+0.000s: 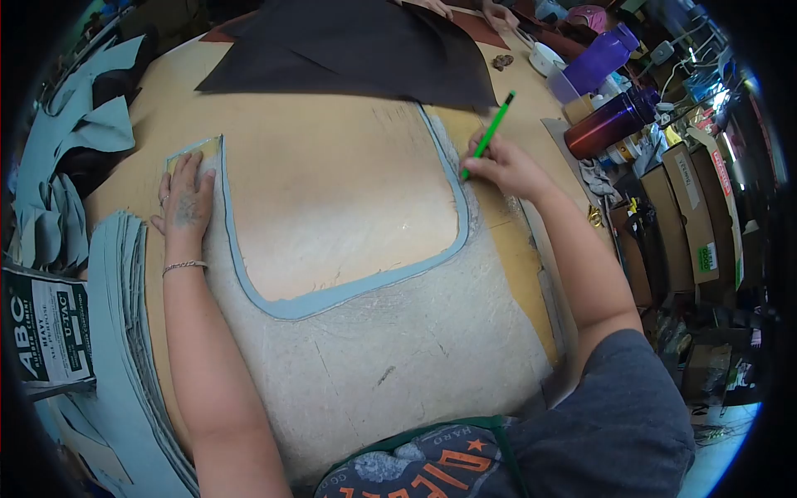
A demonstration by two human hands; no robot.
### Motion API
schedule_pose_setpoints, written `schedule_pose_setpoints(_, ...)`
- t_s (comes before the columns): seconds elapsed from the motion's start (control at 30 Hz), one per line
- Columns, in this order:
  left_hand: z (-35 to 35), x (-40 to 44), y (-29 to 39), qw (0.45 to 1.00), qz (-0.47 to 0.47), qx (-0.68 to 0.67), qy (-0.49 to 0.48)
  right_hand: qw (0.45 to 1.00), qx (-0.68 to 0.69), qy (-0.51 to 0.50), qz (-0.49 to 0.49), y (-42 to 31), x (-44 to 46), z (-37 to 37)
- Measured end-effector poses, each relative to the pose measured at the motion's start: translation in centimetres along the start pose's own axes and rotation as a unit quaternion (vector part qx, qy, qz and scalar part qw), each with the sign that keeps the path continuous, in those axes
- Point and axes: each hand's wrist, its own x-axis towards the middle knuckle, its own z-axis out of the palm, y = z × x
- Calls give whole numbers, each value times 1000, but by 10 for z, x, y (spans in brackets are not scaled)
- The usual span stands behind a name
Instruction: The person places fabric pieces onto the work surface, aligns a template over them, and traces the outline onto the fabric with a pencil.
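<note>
My right hand [504,166] grips a green pencil [498,124], its lower end at the right side of a light-blue U-shaped band [357,290]. The band borders a rounded tan area [340,191]. Around the outside of the band lies a scuffed grey sheet [398,357] with a matching curved cutout. Pressed flat on this sheet's upper left arm is my left hand [188,199], fingers stretched out and holding nothing. Dark brown material [357,54] covers the far end of the band's right side.
Stacked light-blue pieces [124,307] line the left edge, beside a rubber cement can [50,328]. A purple bottle [602,58] and a red-purple flask [610,124] stand at the right. Another person's hands [498,15] show at the far side. Cardboard boxes [685,207] sit right.
</note>
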Motion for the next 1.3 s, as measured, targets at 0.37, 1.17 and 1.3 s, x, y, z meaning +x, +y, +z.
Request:
schedule_pose_setpoints(0.37,-4,-4,4,1000,-2,5,-1,993,3,67,-102,6,120,-6)
schedule_pose_setpoints(1.17,-14,-19,8,998,27,-64,2,953,165,180,-180,-98,192,232)
schedule_pose_setpoints(1.3,-7,-17,6,996,35,-72,32,953,63,202,-218,-103,190,234)
